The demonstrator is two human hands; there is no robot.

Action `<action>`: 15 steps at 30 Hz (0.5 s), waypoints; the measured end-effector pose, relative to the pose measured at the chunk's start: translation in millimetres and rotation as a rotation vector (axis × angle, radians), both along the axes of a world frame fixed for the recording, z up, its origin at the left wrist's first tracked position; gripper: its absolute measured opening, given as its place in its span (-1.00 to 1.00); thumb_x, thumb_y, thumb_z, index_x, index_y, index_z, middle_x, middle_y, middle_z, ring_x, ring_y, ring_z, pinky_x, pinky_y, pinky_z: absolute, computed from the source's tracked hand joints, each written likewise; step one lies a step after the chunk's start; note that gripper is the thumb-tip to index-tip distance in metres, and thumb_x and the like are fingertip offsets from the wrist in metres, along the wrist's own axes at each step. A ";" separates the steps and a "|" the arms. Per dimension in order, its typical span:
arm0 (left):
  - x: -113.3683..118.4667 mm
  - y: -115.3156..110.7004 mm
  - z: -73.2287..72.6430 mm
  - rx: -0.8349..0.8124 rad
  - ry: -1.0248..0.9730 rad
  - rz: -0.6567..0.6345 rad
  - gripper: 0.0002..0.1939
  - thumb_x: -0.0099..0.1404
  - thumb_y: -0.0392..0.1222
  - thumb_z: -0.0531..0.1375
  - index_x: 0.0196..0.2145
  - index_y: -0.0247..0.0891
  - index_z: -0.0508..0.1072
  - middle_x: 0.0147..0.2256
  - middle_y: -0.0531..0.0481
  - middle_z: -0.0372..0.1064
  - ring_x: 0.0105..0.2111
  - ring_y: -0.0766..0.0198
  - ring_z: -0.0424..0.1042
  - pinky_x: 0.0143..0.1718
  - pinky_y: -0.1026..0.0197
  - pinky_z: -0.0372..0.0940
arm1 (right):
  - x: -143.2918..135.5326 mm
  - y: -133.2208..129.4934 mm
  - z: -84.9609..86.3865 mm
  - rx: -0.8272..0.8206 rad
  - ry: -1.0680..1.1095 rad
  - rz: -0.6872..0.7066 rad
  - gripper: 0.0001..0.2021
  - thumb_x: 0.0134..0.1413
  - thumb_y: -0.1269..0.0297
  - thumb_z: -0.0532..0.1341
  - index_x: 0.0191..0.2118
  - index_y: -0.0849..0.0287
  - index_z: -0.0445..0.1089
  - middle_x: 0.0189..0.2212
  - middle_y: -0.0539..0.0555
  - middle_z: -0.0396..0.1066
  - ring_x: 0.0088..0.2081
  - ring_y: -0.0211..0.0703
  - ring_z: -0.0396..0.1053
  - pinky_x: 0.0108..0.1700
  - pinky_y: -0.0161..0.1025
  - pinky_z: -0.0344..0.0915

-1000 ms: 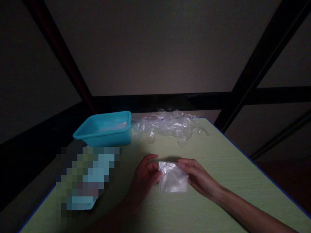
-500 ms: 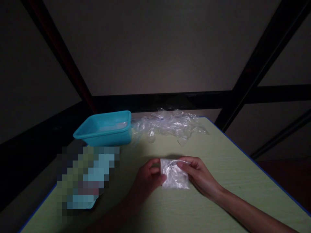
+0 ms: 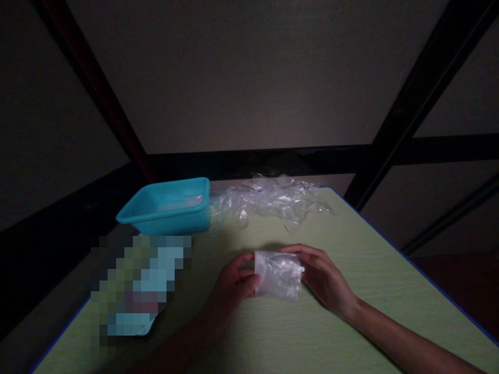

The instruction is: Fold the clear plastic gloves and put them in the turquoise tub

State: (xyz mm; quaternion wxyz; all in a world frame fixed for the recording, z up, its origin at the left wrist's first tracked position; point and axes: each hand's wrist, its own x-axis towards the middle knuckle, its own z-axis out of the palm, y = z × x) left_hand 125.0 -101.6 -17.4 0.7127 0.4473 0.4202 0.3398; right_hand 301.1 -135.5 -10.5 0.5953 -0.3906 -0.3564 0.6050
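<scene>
A small clear plastic packet [image 3: 277, 275] is held up over the pale green table [image 3: 374, 270], between my two hands. My left hand [image 3: 237, 280] pinches its left edge, thumb in front and fingers behind. At the right edge is my right hand [image 3: 325, 278], its fingers reaching behind the packet's top right corner; its thumb is hard to make out there, so its grip is unclear. The packet looks crinkled and shiny, with a ragged right side.
Toward the back left stands a turquoise plastic basket [image 3: 171, 223] with something pale inside. Crumpled clear plastic wrappers [image 3: 273, 200] lie along the table's back edge. A pixelated, partly light-blue object [image 3: 156, 285] lies at the left. Dark-framed panels rise behind.
The packet has shifted slightly left and up and turned a little. My right thumb has come off its front, and the line across its top right no longer shows.
</scene>
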 end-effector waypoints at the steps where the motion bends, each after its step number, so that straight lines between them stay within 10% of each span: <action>1: -0.1 -0.1 0.0 -0.006 -0.019 0.009 -0.49 -0.18 -0.18 0.34 -0.23 -0.33 0.33 -0.56 0.00 0.48 -0.52 0.21 0.45 -0.44 0.25 0.30 | 0.5 0.0 1.2 -0.001 0.007 0.004 -0.75 -0.28 0.20 0.31 -0.40 0.22 0.55 -0.51 0.06 0.47 -0.50 -0.25 0.31 -0.46 -0.35 0.17; 15: -3.3 0.1 3.6 -0.049 -0.136 -0.005 -0.48 -0.17 -0.15 0.39 -0.23 -0.35 0.38 -0.48 -0.05 0.50 -0.46 0.22 0.46 -0.36 0.21 0.34 | 8.6 2.2 -9.2 0.044 -0.128 0.012 -0.78 -0.31 0.37 0.30 -0.38 0.21 0.54 -0.52 0.04 0.50 -0.52 -0.26 0.33 -0.44 -0.34 0.16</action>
